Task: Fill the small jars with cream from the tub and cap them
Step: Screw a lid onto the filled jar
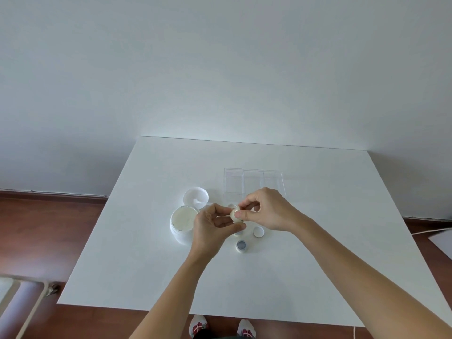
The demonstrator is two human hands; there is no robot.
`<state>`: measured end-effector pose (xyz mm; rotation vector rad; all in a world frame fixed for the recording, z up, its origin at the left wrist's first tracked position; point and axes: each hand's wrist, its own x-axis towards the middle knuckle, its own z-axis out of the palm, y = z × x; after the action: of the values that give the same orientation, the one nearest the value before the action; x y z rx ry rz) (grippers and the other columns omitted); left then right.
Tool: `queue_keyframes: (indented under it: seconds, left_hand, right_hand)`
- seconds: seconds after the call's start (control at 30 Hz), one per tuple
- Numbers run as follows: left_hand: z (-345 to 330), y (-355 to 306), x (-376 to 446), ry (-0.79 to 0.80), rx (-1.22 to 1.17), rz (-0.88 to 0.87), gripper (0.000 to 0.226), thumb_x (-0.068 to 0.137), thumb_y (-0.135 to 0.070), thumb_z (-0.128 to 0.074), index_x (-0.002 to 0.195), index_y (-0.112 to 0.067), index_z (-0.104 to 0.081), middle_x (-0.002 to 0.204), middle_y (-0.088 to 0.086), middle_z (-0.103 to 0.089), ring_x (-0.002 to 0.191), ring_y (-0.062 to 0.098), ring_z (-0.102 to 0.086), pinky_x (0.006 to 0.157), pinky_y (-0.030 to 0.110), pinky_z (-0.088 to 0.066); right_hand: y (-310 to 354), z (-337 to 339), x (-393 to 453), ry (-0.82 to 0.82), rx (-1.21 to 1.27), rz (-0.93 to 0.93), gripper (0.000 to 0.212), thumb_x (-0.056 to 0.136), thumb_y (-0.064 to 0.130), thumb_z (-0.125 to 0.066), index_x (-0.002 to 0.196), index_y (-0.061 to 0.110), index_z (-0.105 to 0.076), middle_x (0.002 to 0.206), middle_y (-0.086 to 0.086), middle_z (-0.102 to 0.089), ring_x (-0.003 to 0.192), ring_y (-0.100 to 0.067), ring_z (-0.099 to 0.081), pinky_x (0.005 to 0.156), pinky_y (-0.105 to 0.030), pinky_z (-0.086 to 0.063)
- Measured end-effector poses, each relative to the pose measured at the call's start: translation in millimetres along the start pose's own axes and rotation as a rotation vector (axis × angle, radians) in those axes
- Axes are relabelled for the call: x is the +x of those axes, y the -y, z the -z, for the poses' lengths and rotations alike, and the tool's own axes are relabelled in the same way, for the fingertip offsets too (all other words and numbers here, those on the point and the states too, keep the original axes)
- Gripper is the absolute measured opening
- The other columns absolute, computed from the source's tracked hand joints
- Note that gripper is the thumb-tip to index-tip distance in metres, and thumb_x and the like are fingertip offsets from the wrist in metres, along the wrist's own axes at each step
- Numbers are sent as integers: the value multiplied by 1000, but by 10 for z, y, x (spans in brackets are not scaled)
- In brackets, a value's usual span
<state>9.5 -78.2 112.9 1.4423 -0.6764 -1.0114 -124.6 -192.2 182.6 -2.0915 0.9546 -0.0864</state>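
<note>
Both hands meet above the middle of the white table point(318, 241). My left hand point(210, 223) and my right hand point(266, 211) pinch one small white jar point(236, 214) between their fingertips, with a cap on its top. Left of the hands stands the open white tub point(182, 222), full of pale cream. The tub's lid point(195, 195) lies upturned behind it with a white spatula resting on it. An open small jar point(241, 245) stands on the table below the hands. A loose white cap point(258, 232) lies to its right. Another small jar peeks out behind the hands point(231, 206).
A clear plastic organiser box point(254, 181) with three compartments sits behind the hands. The table stands against a white wall. Brown wooden floor shows on the left and right, and my shoes point(198, 329) show under the near edge.
</note>
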Motion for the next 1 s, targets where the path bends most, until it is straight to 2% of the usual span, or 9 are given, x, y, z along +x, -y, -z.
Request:
queue_keyframes:
  seconds: [0.17, 0.33, 0.47, 0.57, 0.67, 0.73, 0.8, 0.9, 1.0]
  left_hand:
    - [-25, 73, 14, -12, 17, 13, 39, 64, 1, -90, 92, 0, -63, 85, 13, -79, 83, 29, -77, 75, 33, -61]
    - [-79, 146, 35, -33, 40, 7, 40, 58, -16, -90, 88, -7, -64, 83, 8, -80, 83, 25, -78, 78, 36, -60]
    - [-147, 251, 41, -62, 60, 21, 39, 60, -21, -90, 88, -12, -65, 84, 4, -80, 85, 22, -78, 82, 41, -60]
    - [-176, 335, 63, -50, 125, 21, 42, 65, -15, -92, 96, -20, -63, 93, -3, -79, 89, 11, -76, 82, 32, -59]
    - [-176, 472, 56, -19, 270, 23, 63, 60, -18, -96, 110, -25, -57, 111, -14, -67, 97, -3, -67, 82, 11, -50]
    - [-158, 628, 27, -15, 381, 56, 63, 60, -19, -95, 110, -23, -55, 111, -15, -64, 99, -1, -63, 77, 4, -43]
    - [-150, 794, -6, 2, 483, 100, 57, 62, -19, -93, 107, -20, -57, 110, -11, -63, 96, 9, -61, 72, 3, -40]
    - [-177, 970, -23, 29, 597, 147, 56, 63, -16, -92, 110, -14, -62, 113, -3, -62, 94, 12, -58, 72, 6, -39]
    - [-239, 1085, -21, 36, 677, 157, 56, 64, -17, -91, 114, -11, -65, 114, 1, -63, 97, 15, -61, 81, 22, -45]
  right_hand:
    - [-47, -50, 43, 11, -17, -20, 24, 82, 41, -70, 94, 20, -74, 87, 7, -71, 72, 1, -56, 62, -12, -37]
    - [-116, -128, 80, -17, -17, -63, 25, 85, 39, -68, 91, 15, -72, 86, -1, -70, 73, -9, -58, 62, -18, -43]
    - [-201, -164, 110, -12, -6, -89, 20, 85, 38, -67, 86, 19, -70, 83, 2, -68, 69, -5, -56, 59, -15, -39]
    - [-302, -206, 148, -1, 9, -105, 18, 86, 36, -67, 88, 19, -70, 83, 4, -68, 69, -2, -56, 59, -14, -38]
    - [-489, -252, 225, -65, 27, -151, 20, 87, 33, -66, 91, 14, -70, 88, 3, -71, 79, -9, -60, 62, -15, -38]
    - [-642, -284, 290, -138, 23, -197, 19, 87, 30, -65, 91, 11, -68, 90, 2, -70, 82, -12, -60, 63, -17, -39]
    - [-782, -328, 351, -190, -9, -241, 17, 87, 24, -65, 92, 8, -66, 91, 0, -69, 83, -15, -60, 68, -21, -42]
    - [-945, -425, 435, -204, -67, -252, 13, 85, 16, -66, 90, 5, -64, 88, -2, -68, 83, -19, -62, 72, -25, -44]
    - [-1053, -530, 502, -184, -124, -222, 10, 84, 13, -66, 86, 3, -64, 86, -5, -68, 83, -23, -63, 70, -27, -44]
